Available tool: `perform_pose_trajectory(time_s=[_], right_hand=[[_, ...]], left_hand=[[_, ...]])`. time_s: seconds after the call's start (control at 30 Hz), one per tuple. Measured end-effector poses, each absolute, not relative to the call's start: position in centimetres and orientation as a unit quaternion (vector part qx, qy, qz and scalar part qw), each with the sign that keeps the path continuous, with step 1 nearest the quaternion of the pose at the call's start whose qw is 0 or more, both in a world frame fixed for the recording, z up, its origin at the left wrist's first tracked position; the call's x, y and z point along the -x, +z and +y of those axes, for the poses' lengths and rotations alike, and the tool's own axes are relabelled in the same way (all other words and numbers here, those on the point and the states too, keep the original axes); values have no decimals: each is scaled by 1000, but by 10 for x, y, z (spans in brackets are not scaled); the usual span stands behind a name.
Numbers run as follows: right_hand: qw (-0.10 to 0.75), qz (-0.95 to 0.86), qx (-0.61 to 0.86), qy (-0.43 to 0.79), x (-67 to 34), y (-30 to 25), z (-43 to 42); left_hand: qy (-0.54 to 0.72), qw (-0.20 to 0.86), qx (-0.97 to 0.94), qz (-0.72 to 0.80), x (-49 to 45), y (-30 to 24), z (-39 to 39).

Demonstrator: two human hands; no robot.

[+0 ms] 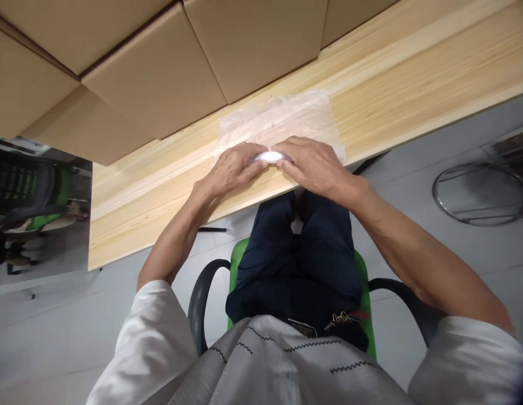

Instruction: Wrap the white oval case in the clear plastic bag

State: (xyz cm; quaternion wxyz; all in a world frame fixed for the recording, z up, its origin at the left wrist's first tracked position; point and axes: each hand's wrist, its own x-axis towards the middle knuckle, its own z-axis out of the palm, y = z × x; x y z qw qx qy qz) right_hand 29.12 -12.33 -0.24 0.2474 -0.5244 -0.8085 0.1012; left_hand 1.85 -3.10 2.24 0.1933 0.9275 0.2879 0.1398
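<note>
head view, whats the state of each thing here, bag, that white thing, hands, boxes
plastic bag: clear, lying flat on the wooden table
small white object: pinched between both hands at the bag's near edge
left hand: fingers closed on the object
right hand: fingers closed on the object
cardboard boxes: closed, side by side

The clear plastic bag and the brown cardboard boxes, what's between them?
Only bare pale wooden tabletop lies between clear plastic bag and brown cardboard boxes, head view.
</note>
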Motion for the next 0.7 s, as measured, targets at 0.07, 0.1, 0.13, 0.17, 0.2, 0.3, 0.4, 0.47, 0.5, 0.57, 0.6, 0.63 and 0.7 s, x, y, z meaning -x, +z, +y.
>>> perform_pose_trajectory(time_s=[0.07, 0.1, 0.13, 0.17, 0.2, 0.3, 0.4, 0.47, 0.5, 0.57, 0.6, 0.63, 0.7], right_hand=[[242, -807, 528, 110, -298, -1, -113], [238, -805, 530, 115, -302, 0, -107], [233, -804, 533, 121, -306, 0, -101], [228, -804, 535, 128, -310, -1, -94], [224, -803, 535, 134, -314, -1, -89], [230, -802, 535, 134, -325, -4, -76], [214, -785, 569, 122, -327, 1, -76], [171, -758, 618, 121, -323, 11, -81], [146, -743, 642, 123, -321, 16, -83], [109, -719, 675, 127, -317, 24, -88], [103, -712, 683, 126, -317, 26, -89], [103, -706, 690, 123, -318, 27, -91], [104, -693, 704, 116, -321, 27, -93]], left_hand=[[134, 208, -928, 278, -19, 26, -22], [132, 210, -927, 281, -20, 26, -17], [131, 207, -925, 289, -20, 25, -12], [131, 203, -923, 300, -21, 24, -6], [131, 199, -919, 314, -22, 22, -1], [123, 199, -913, 336, -25, 20, 11], [106, 221, -909, 337, -29, 24, 20], [98, 240, -901, 347, -31, 28, 24], [97, 248, -896, 355, -32, 29, 26], [105, 257, -886, 371, -31, 30, 30], [111, 259, -882, 378, -29, 29, 32], [116, 259, -879, 384, -27, 28, 35], [122, 248, -876, 395, -19, 24, 39]])
